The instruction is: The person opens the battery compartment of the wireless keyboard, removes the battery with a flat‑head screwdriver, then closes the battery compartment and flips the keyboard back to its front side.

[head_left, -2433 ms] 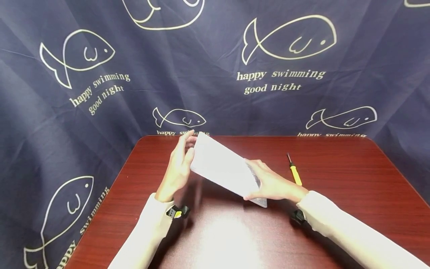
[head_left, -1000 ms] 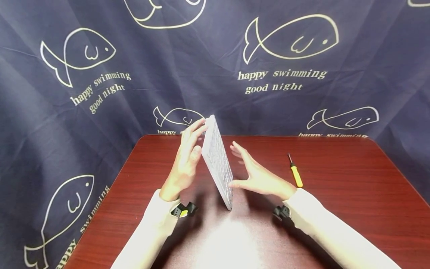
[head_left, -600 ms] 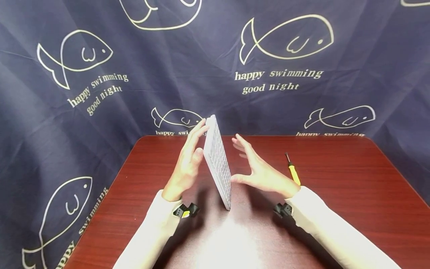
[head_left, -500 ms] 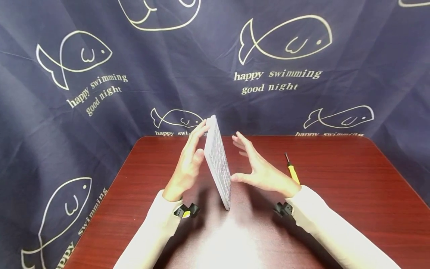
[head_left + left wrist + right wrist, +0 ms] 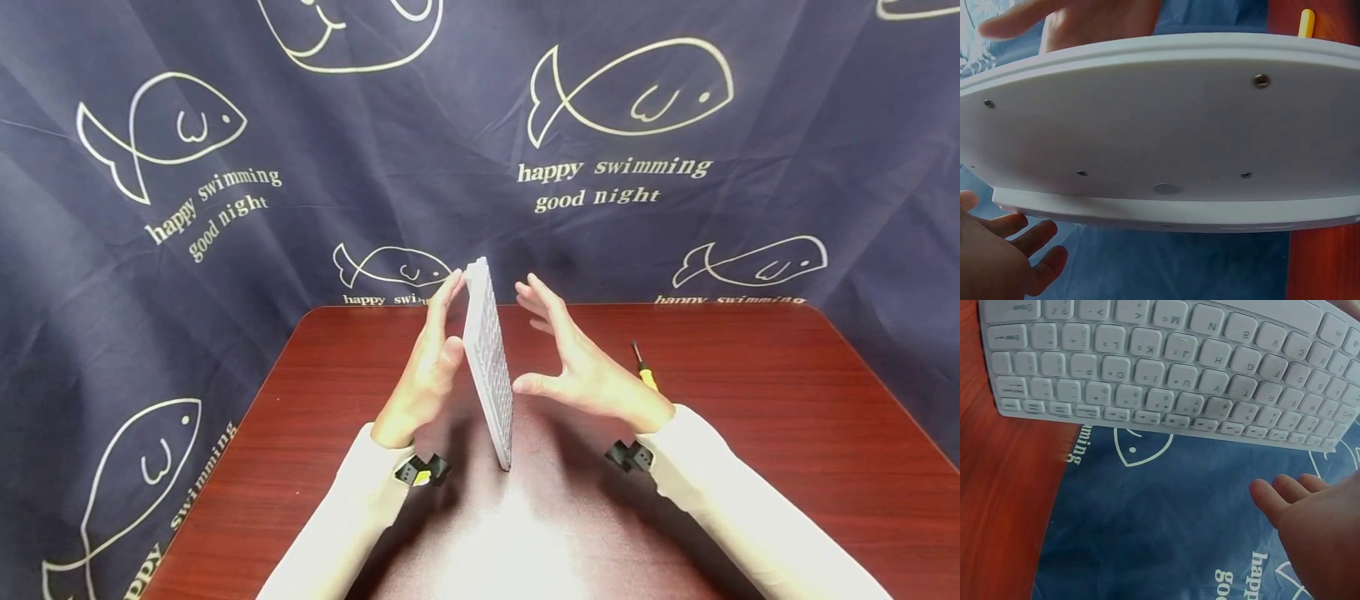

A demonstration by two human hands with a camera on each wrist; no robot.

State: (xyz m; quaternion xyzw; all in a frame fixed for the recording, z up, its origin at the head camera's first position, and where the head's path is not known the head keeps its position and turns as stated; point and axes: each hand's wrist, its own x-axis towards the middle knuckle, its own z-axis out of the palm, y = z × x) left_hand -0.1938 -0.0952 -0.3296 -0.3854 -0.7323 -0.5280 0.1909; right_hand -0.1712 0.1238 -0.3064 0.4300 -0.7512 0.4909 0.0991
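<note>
A white keyboard (image 5: 487, 362) stands tilted on edge above the table, its keys turned right and its far end raised. My left hand (image 5: 423, 375) supports it from the underside, with straight fingertips at the upper edge and the thumb near the underside. In the left wrist view, several small screws dot the keyboard's plain white underside (image 5: 1166, 125), and the left hand's fingers meet its lower edge. My right hand (image 5: 581, 367) is spread on the key side, thumb close to the keys and holding nothing. The right wrist view shows the keys (image 5: 1185, 375) upside down.
A screwdriver (image 5: 647, 379) with a yellow handle lies on the reddish-brown table (image 5: 750, 392) behind my right wrist, which partly covers it. A dark blue curtain (image 5: 450, 167) with fish drawings hangs behind the table. Glare whitens the table's front middle.
Earlier both hands held the keyboard with its plain side showing. It has turned keys to the right, and my right hand has let go. Lately the keyboard leans slightly more upright; the right fingers rose.
</note>
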